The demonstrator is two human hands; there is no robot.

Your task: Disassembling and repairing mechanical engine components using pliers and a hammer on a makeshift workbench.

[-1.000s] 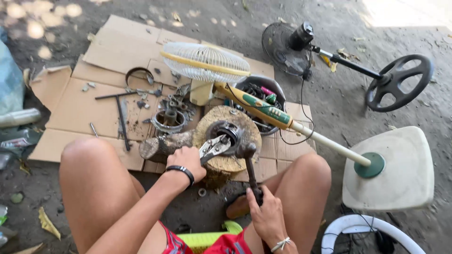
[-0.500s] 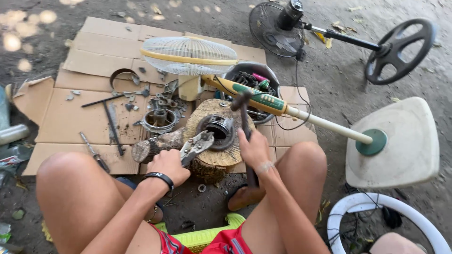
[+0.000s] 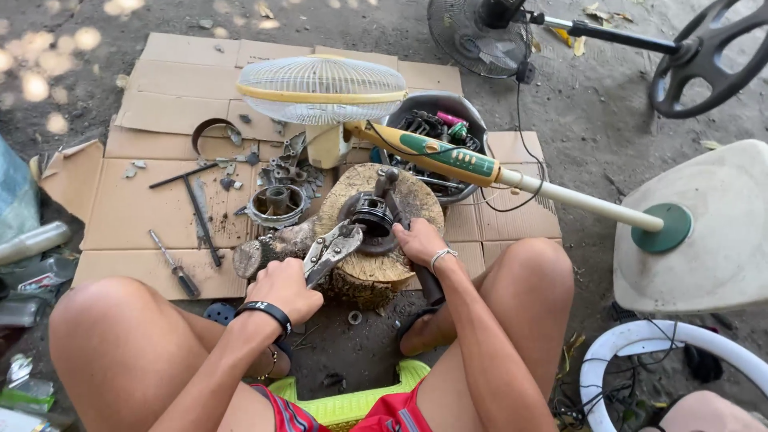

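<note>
The person is sitting low over a round wood stump [image 3: 376, 268] and working on a dark metal motor part [image 3: 373, 214] resting on its top. The left hand [image 3: 282, 290] is wrapped tight around the handles of 1 pair of locking pliers [image 3: 332, 250], whose nose is reaching up and right toward the part; whether it is biting the part cannot be told. The right hand [image 3: 418, 240] is closed around the handle of 1 hammer [image 3: 387, 181], the head sitting just beyond the part.

Judging by this, the step in hand is holding the part steady and striking it. The next move is calling for a firm pliers grip and a short, square blow, with the left hand's fingers kept clear.

Beyond the hands, 1 yellow-trimmed stand fan [image 3: 324, 88] is lying on flattened cardboard [image 3: 128, 208], its pole running out past the right hand to a white base [image 3: 712, 232]. 1 tub of tools [image 3: 444, 132] is sitting just past the stump. Left of the left hand are lying 1 ring-shaped housing [image 3: 276, 204], 1 metal hoop [image 3: 212, 132] and 1 screwdriver [image 3: 172, 264]. A 2nd, darker fan [image 3: 480, 36] is lying far beyond the right hand.
</note>
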